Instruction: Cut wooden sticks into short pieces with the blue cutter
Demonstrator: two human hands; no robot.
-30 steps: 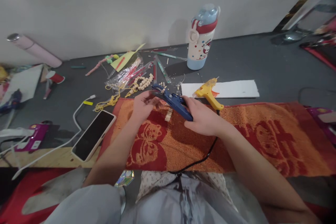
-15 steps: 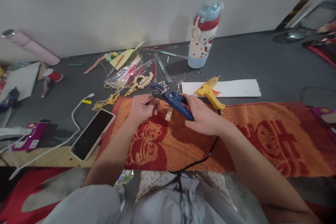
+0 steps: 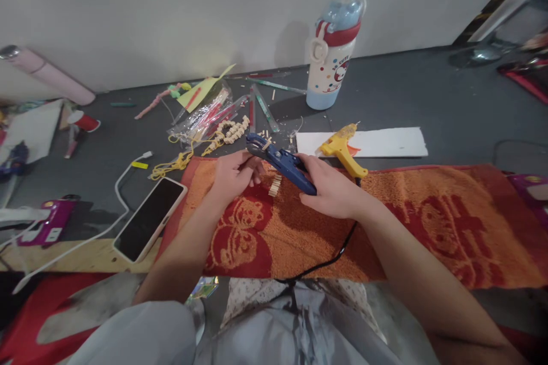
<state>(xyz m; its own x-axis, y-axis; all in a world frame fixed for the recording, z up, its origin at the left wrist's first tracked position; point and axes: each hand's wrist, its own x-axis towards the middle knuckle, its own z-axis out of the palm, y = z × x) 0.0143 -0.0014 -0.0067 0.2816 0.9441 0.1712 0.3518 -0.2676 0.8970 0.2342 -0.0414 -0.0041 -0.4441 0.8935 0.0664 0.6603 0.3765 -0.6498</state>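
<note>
Head view: right hand [image 3: 329, 188] grips blue tool [image 3: 286, 166], its head pointing far left, presumably for left hand [image 3: 232, 175], whose hold I cannot tell.

The lettering on the white-and-blue bottle [image 3: 327, 71] appears to read "SO CUTE".

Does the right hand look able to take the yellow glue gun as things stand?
Probably not right away: the right hand holds the blue tool. Otherwise, the yellow glue gun lies uncovered close by, seemingly within reach.
</note>
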